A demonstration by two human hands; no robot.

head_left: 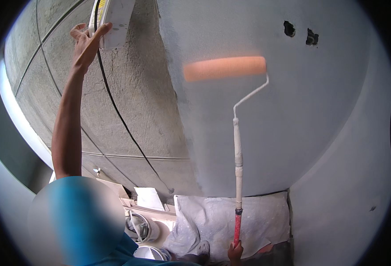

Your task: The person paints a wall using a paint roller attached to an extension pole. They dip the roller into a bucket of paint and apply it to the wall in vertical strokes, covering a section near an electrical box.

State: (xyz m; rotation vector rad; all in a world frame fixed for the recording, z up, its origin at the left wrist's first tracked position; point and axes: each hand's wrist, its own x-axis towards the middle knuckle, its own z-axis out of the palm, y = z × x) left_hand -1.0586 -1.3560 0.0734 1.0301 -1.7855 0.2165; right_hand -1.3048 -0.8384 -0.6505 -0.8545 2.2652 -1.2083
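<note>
My left hand [88, 45] is raised at the upper left. It grips the lower edge of a white box-like fixture [117, 30] with a yellow label, its thumb across the side. A black cable [115, 106] runs down past that hand. At the bottom, my right hand [235, 251] is closed around the red grip [237, 226] of a long paint roller pole [238, 179]. The orange paint roller cover [225, 68], slightly blurred, lies against or close to the grey painted wall [265, 139]. A bent white wire frame [250, 94] joins roller and pole.
Bare cement wall [142, 123] borders the grey coat on the left. Two wall cutouts [289, 29] sit at the upper right. Below are a spotted drop cloth [248, 222], a bucket with rags [154, 229], another bucket [165, 254], and cardboard pieces [148, 199]. My shoe [203, 247] rests on the cloth.
</note>
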